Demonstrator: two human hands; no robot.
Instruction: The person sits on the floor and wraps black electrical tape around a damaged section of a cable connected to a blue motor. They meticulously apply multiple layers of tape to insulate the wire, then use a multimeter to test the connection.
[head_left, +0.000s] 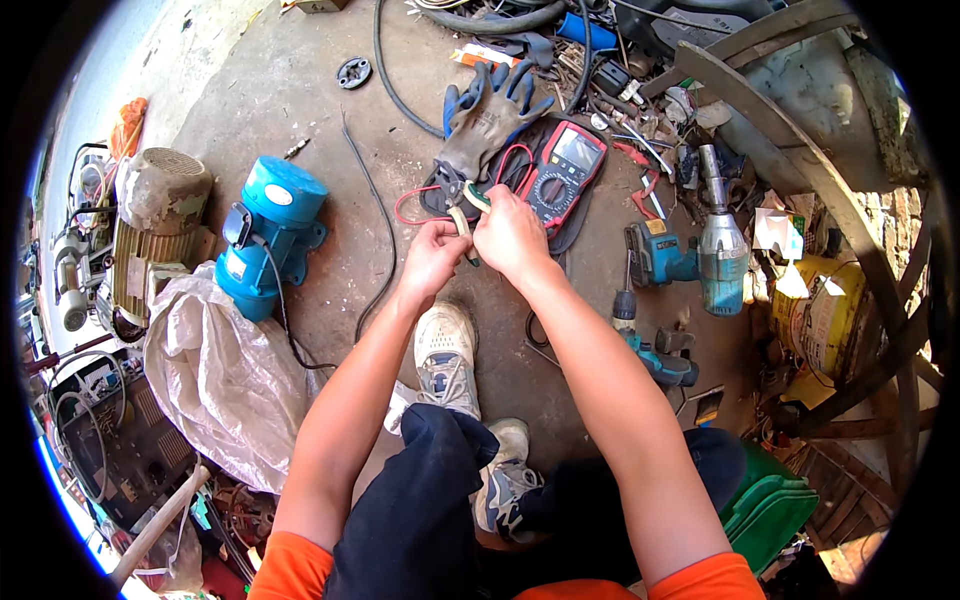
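Observation:
In front of me, both my hands are closed on a pair of pliers with green and cream handles [460, 220]. My left hand [435, 260] pinches the cream-coloured handle, while my right hand [512, 235] wraps round the green one. The dark jaws point away from me, beside a grey and blue work glove [475, 140]; exactly what lies at their tips is too small to make out. Just beyond my right hand rests a red and grey multimeter [566, 175] on a dark case. A thin red lead [402, 212] curves out to the left of the pliers.
A blue motor [270, 235] with a black cable stands left, near an old rusty motor [160, 240] and a white plastic sack [225, 375]. Right lie a teal cordless drill [655, 355], an impact wrench [720, 255] and a yellow bucket [820, 315]. Scrap lines the far right.

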